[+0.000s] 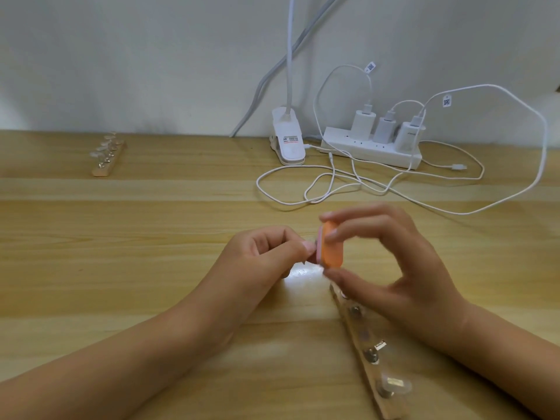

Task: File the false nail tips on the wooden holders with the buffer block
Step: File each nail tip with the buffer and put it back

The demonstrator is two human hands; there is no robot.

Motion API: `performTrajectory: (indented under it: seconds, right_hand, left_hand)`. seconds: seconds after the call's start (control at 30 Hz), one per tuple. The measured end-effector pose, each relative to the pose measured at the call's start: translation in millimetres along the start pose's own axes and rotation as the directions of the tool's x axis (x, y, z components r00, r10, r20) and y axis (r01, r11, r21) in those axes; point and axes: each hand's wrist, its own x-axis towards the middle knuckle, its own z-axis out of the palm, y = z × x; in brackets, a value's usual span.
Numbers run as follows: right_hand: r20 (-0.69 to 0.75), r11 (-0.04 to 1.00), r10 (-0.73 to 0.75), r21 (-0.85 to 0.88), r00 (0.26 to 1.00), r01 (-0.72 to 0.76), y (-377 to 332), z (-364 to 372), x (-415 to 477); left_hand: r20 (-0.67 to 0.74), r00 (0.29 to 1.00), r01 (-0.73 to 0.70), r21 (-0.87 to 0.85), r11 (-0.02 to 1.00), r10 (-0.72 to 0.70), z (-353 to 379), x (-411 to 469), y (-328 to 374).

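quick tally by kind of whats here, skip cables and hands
wooden holders: 2
buffer block: 1
power strip: 1
chargers: 3
clip lamp: 1
nail tips: too blurred to count
total: 8

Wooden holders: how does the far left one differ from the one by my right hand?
The far holder lies untouched at the back left; the near holder runs front right, its far end under the right hand. The far holder's posts all seem to carry tips; the near holder shows bare posts. Both are pale wooden strips.
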Motion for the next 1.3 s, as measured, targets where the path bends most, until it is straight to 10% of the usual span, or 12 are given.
performTrajectory:
  seconds: [1.3]
  right_hand:
    - [-0.051,0.995,0.074,0.072,0.996,-0.07,3.0,4.0,0.2]
  left_hand:
    - [0.03,0.999,-0.018,-0.045,0.999,0.019,-5.0,2.7,-5.7]
